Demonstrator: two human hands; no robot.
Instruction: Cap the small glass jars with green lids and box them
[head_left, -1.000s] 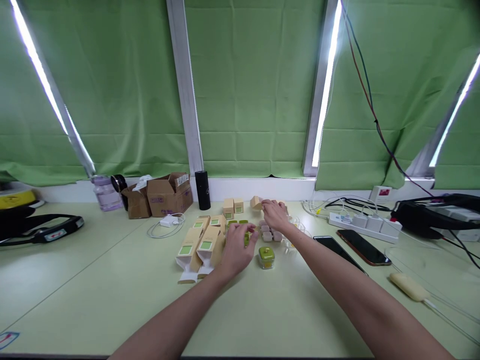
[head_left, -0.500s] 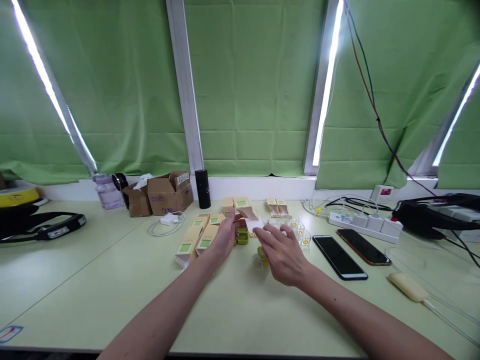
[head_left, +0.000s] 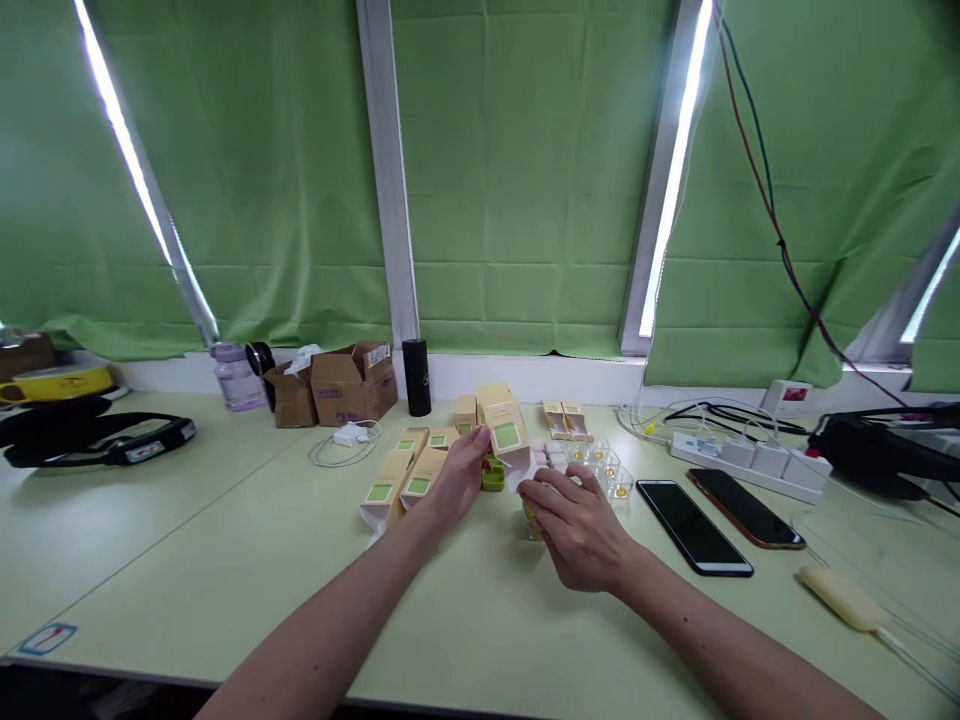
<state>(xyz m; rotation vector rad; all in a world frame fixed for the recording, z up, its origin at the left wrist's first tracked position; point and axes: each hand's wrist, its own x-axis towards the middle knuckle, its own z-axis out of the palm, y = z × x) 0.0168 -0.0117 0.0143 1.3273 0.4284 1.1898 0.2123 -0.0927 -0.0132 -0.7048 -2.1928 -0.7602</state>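
My left hand [head_left: 459,480] is closed around the side of a kraft cardboard box [head_left: 504,420] with a green label, held tilted above the table. At the box's lower end is a white flap [head_left: 519,474]. My right hand [head_left: 576,525] has its fingers curled against that end; what they pinch is hidden. Just below those fingers stands a small clear cup [head_left: 531,522] with something yellow-green in it, partly covered by the hand. Green containers [head_left: 493,474] sit behind my left hand. Several clear cups with yellow centres [head_left: 611,470] stand to the right, beside small whitish pieces [head_left: 551,455].
Similar boxes [head_left: 386,490] lie to the left, and open box pieces [head_left: 565,420] at the back. Two phones [head_left: 694,527] [head_left: 746,507], a power strip [head_left: 750,465] and cables are on the right. A black bottle [head_left: 416,378] and brown cartons [head_left: 354,385] stand at the back left.
The box in my left hand has been tipped more upright, its green label now facing me. My right fingers have curled in at its lower end. The view has shifted slightly left.
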